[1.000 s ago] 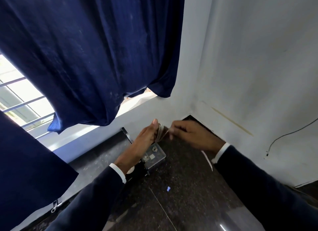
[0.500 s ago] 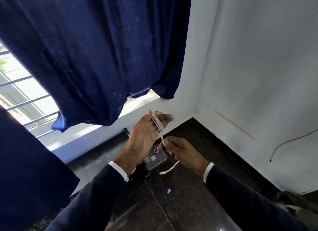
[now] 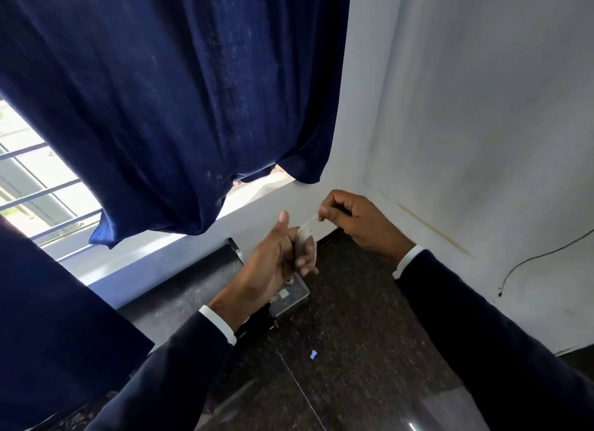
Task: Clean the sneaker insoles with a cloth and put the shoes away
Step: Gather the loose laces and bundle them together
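1. At the centre of the frame, the left hand holds a small bundle of pale lace wound round its fingers, thumb raised.
2. Just right of it and slightly higher, the right hand pinches the lace's free end between thumb and forefinger, the strand running taut down to the bundle; the 2 hands are a little apart, joined only by that strand.
3. Both arms wear dark sleeves with white cuffs showing at the wrists.
4. Below the hands, in the lower half of the frame, lies a dark speckled stone floor, with a clear switch plate under the left hand and a tiny blue scrap lower centre.
5. A navy curtain fills the upper left, with a barred window bright at the left edge.
6. White walls meet in a corner at upper centre; a thin black wire hangs at the right edge.
7. No sneaker, insole or cloth can be made out in this view.
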`<state>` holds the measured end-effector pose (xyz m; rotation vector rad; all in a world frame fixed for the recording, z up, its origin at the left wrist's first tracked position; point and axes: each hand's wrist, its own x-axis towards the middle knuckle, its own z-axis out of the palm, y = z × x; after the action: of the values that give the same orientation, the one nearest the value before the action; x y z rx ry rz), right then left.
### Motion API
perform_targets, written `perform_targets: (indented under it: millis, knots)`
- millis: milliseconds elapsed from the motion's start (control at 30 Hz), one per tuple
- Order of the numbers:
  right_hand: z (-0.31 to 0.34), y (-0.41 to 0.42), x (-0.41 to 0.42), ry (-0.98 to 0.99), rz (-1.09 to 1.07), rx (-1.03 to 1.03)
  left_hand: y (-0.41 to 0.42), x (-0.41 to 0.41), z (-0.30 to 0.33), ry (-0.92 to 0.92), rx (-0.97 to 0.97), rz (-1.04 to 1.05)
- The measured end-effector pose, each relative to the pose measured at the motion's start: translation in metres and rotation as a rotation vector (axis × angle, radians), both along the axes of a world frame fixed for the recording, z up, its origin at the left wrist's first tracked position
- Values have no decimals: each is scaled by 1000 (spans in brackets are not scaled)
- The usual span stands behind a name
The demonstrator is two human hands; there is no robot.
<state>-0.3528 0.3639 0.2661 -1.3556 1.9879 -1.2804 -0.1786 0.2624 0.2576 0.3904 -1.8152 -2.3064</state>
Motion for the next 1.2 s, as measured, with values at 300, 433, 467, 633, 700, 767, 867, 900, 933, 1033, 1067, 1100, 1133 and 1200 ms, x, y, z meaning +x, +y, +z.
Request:
perform_targets:
  millis: [300,433,467,633,700,767,867,900,933,1033,1067,1100,1133,1200]
  knots:
    - [-63,21,61,-111,224,128,-16,-6,-12,52,-74,274]
    - [-35,14,46,12,204,109,-16,-2,-23,-118,-253,185]
    - [-26,11,37,27,171,89,-13,0,-23,-149,-293,129]
    - [7,2,1,32,87,7,3,3,-2,-109,-346,18]
    - [3,-1,3,-77,83,-41,5,3,5,-32,-185,17]
    - [-8,-3,14,-208,84,-84,3,3,9,69,-20,42]
    - [-33,3,38,-318,101,-68,-4,2,8,187,186,133]
    - [-40,6,46,-308,124,-46,-7,3,6,204,209,163]
    - [-47,8,52,-279,143,-19,-9,3,4,206,188,189]
    - [-54,13,57,-113,133,60,-11,4,-3,124,-11,256]
    - [-52,13,56,-44,109,58,-9,4,-6,75,-81,252]
    - [-49,14,56,27,76,35,-7,5,-9,32,-130,236]
    - [-44,14,55,85,34,-6,-5,5,-12,-2,-155,226]
    - [-32,13,54,152,-39,-113,-2,5,-19,-47,-147,229]
